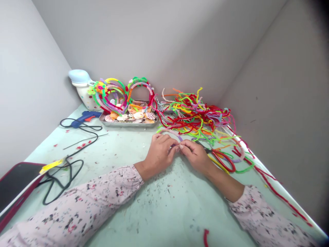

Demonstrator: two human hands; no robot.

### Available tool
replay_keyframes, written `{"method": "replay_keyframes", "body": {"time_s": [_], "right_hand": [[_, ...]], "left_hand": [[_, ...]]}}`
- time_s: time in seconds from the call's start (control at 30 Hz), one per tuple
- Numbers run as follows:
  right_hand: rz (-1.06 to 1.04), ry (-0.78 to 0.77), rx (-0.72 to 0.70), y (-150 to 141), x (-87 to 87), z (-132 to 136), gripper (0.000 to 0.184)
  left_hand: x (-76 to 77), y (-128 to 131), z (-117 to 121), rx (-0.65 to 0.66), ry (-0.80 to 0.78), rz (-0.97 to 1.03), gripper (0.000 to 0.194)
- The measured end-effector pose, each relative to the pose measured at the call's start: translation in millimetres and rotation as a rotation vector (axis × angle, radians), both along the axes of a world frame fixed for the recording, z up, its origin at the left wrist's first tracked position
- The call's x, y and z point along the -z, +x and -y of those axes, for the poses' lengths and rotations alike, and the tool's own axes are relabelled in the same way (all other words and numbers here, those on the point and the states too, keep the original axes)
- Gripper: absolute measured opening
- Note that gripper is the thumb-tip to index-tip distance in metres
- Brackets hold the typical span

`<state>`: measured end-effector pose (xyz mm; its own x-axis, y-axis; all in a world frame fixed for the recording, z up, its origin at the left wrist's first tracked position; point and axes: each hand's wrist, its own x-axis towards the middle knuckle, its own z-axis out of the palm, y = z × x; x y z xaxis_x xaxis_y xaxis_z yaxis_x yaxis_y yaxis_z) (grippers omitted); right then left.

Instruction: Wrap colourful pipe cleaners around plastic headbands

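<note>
Your left hand (pixel 160 152) and right hand (pixel 195 154) meet, their fingertips (pixel 181 146) clenched on a small item too hidden to make out. A pale pipe cleaner (pixel 167 130) curves just beyond your fingers, red-handled scissors (pixel 223 161) lie right of them, and farther off sit a pipe-cleaner heap (pixel 195 115) and a metal tray of seashells (pixel 128 122).

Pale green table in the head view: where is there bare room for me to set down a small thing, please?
Bare room lies between the two floral sleeves, though scraps speckle it, and between the metal tray of seashells and the left hand. It is crowded at the heap of pipe cleaners and around the hot glue gun.
</note>
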<state>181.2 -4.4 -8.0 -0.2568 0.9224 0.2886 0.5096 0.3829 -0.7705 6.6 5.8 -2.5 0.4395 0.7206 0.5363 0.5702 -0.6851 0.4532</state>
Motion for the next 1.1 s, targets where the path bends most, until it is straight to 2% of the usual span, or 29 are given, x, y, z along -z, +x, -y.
{"method": "replay_keyframes", "body": {"time_s": [0.13, 0.27, 0.5, 0.63, 0.83, 1.1], "right_hand": [[-0.064, -0.020, -0.026, 0.8, -0.2, -0.3, 0.021], [-0.037, 0.020, -0.007, 1.4, 3.0, -1.9, 0.014], [0.009, 0.246, 0.046, 0.7, 6.3, -4.0, 0.007], [-0.012, 0.311, 0.064, -0.1, 4.7, -4.3, 0.009], [-0.043, 0.272, 0.040, 0.6, 4.5, -4.8, 0.018], [-0.091, 0.198, -0.026, 0.9, 3.1, -4.6, 0.011]], "left_hand": [[0.4, 0.1, 0.0, -0.014, 0.015, 0.033, 0.011], [-0.6, 0.3, 0.4, -0.023, 0.051, 0.027, 0.015], [-1.5, 0.4, 1.8, -0.032, 0.119, 0.067, 0.017], [-2.2, 0.3, 2.0, -0.050, 0.114, 0.078, 0.016], [-1.7, 0.0, 1.6, -0.047, 0.137, 0.110, 0.015], [-3.4, 0.3, 4.7, -0.041, 0.113, 0.087, 0.015]]}}
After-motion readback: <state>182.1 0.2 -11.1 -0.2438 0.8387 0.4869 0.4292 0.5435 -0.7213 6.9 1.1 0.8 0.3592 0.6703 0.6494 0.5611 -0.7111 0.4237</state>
